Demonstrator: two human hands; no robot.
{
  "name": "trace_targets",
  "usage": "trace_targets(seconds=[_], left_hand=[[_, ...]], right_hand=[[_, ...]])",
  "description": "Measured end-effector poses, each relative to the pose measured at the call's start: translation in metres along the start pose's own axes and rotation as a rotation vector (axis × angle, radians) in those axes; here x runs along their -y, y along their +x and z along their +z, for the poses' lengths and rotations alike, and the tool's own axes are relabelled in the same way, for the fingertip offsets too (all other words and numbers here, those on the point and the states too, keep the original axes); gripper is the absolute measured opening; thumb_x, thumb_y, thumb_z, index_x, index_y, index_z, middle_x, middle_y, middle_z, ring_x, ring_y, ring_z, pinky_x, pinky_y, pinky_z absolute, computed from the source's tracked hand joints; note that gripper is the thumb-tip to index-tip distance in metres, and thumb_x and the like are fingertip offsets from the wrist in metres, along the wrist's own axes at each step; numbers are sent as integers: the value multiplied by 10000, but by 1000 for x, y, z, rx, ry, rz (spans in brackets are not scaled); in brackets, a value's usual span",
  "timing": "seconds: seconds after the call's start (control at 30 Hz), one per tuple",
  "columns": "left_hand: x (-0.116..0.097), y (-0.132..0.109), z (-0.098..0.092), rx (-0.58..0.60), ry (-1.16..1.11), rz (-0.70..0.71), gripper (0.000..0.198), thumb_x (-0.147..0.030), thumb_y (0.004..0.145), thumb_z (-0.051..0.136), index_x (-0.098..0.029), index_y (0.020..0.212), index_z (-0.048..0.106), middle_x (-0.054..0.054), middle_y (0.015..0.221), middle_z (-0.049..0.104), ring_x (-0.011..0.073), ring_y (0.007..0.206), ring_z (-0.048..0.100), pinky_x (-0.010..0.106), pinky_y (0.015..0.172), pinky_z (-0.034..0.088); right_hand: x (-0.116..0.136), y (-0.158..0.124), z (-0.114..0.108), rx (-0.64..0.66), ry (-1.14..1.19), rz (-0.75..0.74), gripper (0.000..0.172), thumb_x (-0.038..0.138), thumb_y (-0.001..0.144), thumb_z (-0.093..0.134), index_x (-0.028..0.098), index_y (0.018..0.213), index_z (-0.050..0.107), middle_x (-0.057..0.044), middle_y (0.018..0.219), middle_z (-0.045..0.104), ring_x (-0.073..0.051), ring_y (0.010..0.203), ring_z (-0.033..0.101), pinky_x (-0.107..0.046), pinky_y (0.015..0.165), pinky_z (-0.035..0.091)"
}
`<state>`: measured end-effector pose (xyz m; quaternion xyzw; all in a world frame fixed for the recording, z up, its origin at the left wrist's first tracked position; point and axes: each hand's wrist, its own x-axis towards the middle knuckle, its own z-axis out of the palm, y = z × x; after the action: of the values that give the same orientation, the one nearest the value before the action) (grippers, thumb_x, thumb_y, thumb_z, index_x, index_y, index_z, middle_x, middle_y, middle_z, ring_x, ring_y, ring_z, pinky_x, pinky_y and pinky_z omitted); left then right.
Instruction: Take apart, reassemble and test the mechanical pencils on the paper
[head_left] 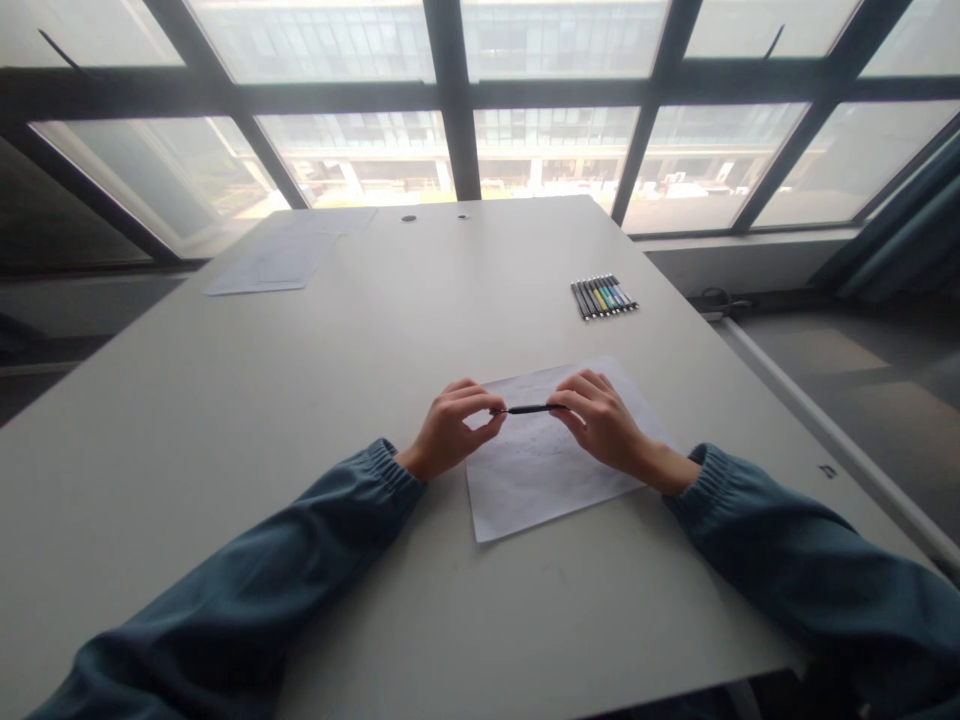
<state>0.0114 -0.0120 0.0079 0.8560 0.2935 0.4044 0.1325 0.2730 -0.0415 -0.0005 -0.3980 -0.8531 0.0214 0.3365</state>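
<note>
Dark teal cloth sleeves (255, 565): nearest the camera; softly wrinkled, gathered at ribbed cuffs.
Slim black pen (531, 408): held roughly level over the paper; judged light, stiff and smooth, easily rolled between fingers, its narrow left end perhaps delicate.
Best hold: probably taken by light fingertip pinches near the ends, without bending force.
Left hand (452, 422): pinched by thumb and fingers on the pen's left end, partly covered.
Right hand (600, 418): closed in a pinch on the opposite end.
White rectangular paper sheet (525, 500): thin, slightly rippled, faintly marked; laid beneath.
Row of black and coloured pens (604, 298): set side by side beyond.
Smooth off-white table (337, 370): matte, hard-looking, straight-edged.
</note>
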Motion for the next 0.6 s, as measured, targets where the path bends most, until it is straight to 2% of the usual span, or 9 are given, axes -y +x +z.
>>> trace_targets(seconds=[0.23, 0.43, 0.6], left_hand=[[4, -3, 2, -24, -61, -56, 147, -265, 886, 712, -204, 1019, 725, 50, 866, 742, 170, 811, 671, 327, 790, 565], [5, -3, 1, -34, -67, -78, 90, -285, 870, 745, -208, 912, 726, 47, 850, 737, 174, 810, 660, 323, 763, 558], [5, -3, 0, -40, -72, -75, 103, -299, 876, 743, -205, 916, 729, 44, 842, 745, 170, 793, 658, 319, 752, 547]], right_hand=[[-1, -1, 2, -4, 6, 2, 129, 223, 992, 542, 228, 1003, 670, -72, 969, 679, -244, 964, 557, -407, 862, 431], [0, -1, 1, -10, 14, 3, 125, 223, 990, 544, 224, 1002, 669, -73, 972, 679, -243, 961, 561, -405, 866, 436], [0, -1, 0, -19, 16, 8, 129, 221, 990, 542, 229, 1004, 670, -72, 969, 677, -240, 951, 560, -405, 862, 436]])
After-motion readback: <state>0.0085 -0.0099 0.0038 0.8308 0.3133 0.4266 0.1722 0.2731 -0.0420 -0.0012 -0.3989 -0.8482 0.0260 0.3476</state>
